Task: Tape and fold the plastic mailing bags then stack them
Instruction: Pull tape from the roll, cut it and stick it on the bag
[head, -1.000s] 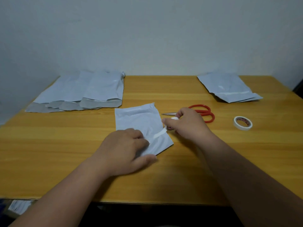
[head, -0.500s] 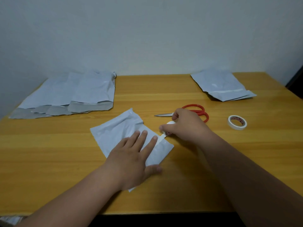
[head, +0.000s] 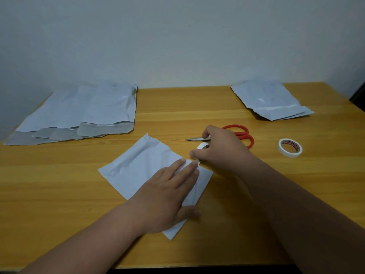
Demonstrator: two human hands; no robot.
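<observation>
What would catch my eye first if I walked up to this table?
Probably the two hands at the middle of the wooden table: the left hand presses flat on a folded mailing bag, while the right hand holds a small tape roll at the bag's edge. Next, the red-handled scissors just behind that hand, with a second tape roll lying to the right.

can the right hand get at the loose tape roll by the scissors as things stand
Probably yes, once freed. The tape roll lies in the open on the table, nothing beside it, but the right hand is pinching tape at the folded mailing bag.
</observation>
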